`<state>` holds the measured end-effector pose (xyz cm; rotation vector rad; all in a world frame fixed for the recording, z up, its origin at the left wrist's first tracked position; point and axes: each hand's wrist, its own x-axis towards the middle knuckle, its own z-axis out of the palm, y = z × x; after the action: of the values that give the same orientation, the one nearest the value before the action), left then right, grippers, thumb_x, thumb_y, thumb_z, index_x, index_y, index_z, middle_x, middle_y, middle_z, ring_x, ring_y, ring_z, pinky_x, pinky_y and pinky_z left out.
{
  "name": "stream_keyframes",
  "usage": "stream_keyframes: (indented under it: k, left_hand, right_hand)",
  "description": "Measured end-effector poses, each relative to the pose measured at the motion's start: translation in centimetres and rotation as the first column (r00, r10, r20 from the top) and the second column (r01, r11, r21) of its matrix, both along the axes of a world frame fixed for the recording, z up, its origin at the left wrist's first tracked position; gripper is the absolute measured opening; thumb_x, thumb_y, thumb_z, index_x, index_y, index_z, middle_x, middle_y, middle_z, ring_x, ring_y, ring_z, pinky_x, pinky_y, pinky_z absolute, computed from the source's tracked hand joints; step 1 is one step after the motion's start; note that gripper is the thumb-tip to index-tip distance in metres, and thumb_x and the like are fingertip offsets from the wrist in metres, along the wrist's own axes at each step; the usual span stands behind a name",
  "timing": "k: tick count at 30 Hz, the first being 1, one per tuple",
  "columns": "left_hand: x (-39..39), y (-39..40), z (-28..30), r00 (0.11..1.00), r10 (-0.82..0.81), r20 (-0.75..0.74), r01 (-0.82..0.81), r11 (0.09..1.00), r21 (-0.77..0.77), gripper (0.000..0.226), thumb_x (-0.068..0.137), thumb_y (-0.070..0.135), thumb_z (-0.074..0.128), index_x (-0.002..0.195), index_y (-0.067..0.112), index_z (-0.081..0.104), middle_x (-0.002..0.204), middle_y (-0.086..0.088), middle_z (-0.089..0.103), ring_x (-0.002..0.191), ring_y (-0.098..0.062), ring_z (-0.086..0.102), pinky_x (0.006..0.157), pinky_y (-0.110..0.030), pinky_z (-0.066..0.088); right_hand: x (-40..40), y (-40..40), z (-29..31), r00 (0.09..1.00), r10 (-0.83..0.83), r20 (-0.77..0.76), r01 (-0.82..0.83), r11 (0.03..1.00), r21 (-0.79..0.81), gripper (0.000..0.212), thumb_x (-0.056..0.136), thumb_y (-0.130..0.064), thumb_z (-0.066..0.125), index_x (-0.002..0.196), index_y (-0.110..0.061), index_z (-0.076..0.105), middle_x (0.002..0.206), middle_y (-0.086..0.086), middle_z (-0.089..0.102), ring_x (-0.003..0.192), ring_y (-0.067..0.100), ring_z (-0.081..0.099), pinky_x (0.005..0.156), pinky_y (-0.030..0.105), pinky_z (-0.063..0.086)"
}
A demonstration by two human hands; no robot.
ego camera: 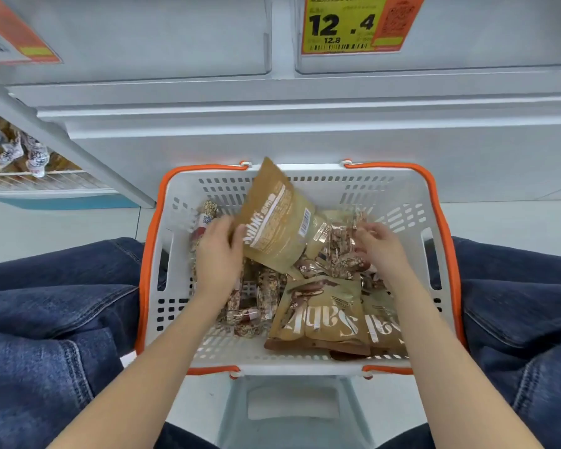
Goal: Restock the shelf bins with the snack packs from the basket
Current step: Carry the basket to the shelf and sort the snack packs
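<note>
Here, left hand (217, 251) pinching a tan Sable snack pouch (277, 225) upright at frame centre, right hand (381, 244) fingers curled, touching clear-wrapped packs (340, 251), white orange-rimmed basket (412, 202).

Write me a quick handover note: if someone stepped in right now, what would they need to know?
Left hand grips a tan Sabki snack pouch, tilted up over the white basket with orange handles.
Right hand hovers with loose fingers over the clear-wrapped snack bars; whether it touches them is unclear.
More tan pouches lie at the basket's near right; other bars at its left.
Done: nothing visibly shelved.
Left: move all packs to the shelf bins.
</note>
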<state>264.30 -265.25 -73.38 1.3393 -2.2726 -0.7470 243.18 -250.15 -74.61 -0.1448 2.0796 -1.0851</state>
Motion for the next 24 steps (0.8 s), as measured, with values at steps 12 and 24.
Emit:
stream_keyframes:
  k: [12,24]
  left_hand:
    - [1.8,-1.2,0.1,0.997,0.025,0.076,-0.026,1.000,0.013,0.019,0.095,0.017,0.052,0.080,0.007,0.053,0.075,-0.001,0.050,0.070,-0.016,0.044,0.055,-0.023,0.026]
    - [1.3,-1.3,0.0,0.998,0.008,0.055,-0.010,0.999,0.038,0.013,0.096,0.020,0.049,0.103,0.011,0.055,0.090,-0.002,0.063,0.075,-0.019,0.058,0.059,-0.033,0.047]
  right_hand:
    - [2.1,-2.1,-5.5,0.926,0.235,-0.295,-0.157,0.951,0.267,0.055,0.082,-0.014,0.071,0.126,-0.009,0.039,0.122,0.013,0.054,0.098,0.028,0.056,0.079,0.039,0.050]
    - [3.3,-1.8,-7.5,0.823,0.545,-0.160,-0.443,0.793,0.418,0.055,0.077,-0.041,0.075,0.121,-0.017,0.053,0.114,0.008,0.058,0.109,0.029,0.053,0.084,0.040,0.049]
